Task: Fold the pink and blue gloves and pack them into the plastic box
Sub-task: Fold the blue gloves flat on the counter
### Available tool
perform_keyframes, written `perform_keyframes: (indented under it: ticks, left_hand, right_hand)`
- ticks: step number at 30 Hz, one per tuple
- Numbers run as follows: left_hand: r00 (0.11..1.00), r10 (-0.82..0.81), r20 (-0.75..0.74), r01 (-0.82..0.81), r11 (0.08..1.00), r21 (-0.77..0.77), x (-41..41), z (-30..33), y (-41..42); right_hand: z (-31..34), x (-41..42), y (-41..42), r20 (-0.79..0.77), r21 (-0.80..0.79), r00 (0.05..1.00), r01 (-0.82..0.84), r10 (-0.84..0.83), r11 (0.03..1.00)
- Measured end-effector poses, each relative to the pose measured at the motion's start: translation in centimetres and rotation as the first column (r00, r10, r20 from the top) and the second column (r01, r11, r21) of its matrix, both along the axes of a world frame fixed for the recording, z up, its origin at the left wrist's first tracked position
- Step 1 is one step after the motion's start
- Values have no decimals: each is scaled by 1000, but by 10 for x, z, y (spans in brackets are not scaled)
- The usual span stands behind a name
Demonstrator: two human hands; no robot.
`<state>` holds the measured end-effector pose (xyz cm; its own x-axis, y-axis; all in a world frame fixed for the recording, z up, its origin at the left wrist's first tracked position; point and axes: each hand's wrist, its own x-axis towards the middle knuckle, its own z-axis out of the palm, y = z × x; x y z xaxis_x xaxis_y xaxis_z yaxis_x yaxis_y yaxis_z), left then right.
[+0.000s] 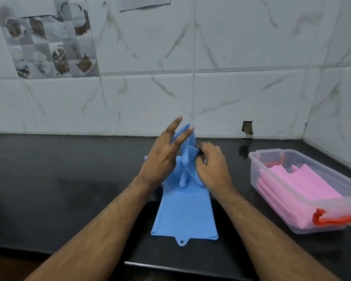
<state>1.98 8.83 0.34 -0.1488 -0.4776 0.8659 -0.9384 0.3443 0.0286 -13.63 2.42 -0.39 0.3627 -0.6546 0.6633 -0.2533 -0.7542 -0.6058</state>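
A blue silicone glove lies on the black counter in front of me, cuff toward me with a small hanging tab at the near edge. Its finger end is lifted off the counter and stands up between my hands. My right hand pinches the raised blue fingers with curled fingertips. My left hand is on the left of the raised part, fingers straight and spread, touching it. The pink gloves lie folded inside the clear plastic box at the right, which has an orange handle.
The black counter runs along a marble-tiled wall, which turns a corner at the far right. A small hole shows in the wall near the counter. The counter's front edge is close below my forearms.
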Motion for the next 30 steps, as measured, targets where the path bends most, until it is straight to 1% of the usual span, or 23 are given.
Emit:
perform_keyframes:
  ticks: [3,4,5,7,9,11,12,13,15,16,17,18,19,20,22,24,25,27,28,30]
  left_hand:
    - [971,43,-236,-6,988,155,-1,-1,5]
    - [955,62,-290,-6,981,192,-2,-1,5]
    - [948,54,-313,13,978,208,-3,-1,6]
    - [952,14,-306,65,967,245,-4,-1,9]
    - [949,3,-314,97,949,300,-7,-1,11]
    - [940,-16,-341,131,940,316,-10,-3,9]
    - [938,-14,-347,125,946,298,-10,-4,8]
    - [931,2,-364,107,955,277,-11,-3,8]
    - [899,43,-436,74,966,247,-11,0,7]
    - [876,49,-480,79,967,243,-11,2,6]
    - [849,35,-527,116,961,251,-10,2,6]
    - [815,2,-579,187,946,266,-9,2,6]
    - [775,-36,-632,270,922,278,-9,1,5]
    - [741,-55,-670,328,900,288,-10,-1,4]
    - [723,-54,-688,340,896,287,-14,-2,3]
    - [687,-79,-723,339,914,222,-18,1,2]
    - [645,-106,-757,351,921,171,-18,3,1]
    - [550,-156,-820,367,927,71,-17,4,-1]
    - [506,-163,-847,359,933,35,-16,4,-1]
    - [424,-154,-893,321,947,-10,-14,6,-1]
  right_hand:
    - [0,1,-1,94,-3,995,34,-34,999]
    - [0,1,-3,124,-4,991,59,-58,998]
    - [0,0,-6,153,-13,985,82,-79,997]
    - [1,-2,-8,213,-11,974,85,-81,996]
    - [3,-4,-6,266,35,964,21,-29,999]
    - [4,-4,-3,306,141,951,-94,47,986]
    - [6,-3,-2,337,235,937,-178,91,956]
    - [9,-3,0,388,350,912,-283,137,893]
    - [15,-5,3,497,533,845,-477,197,699]
    - [16,-7,4,532,585,819,-539,214,606]
    - [17,-8,5,559,619,797,-585,229,524]
    - [17,-8,6,579,640,777,-622,249,452]
    - [17,-8,7,588,648,761,-645,273,404]
    - [18,-8,8,597,647,748,-662,289,379]
    - [18,-8,8,654,618,701,-712,284,332]
    - [20,-10,6,751,566,614,-788,241,245]
    - [19,-10,4,792,529,572,-818,214,226]
    - [15,-10,-2,840,461,510,-852,187,249]
    - [13,-10,-2,844,450,503,-853,186,264]
    - [10,-6,-3,815,475,541,-829,207,295]
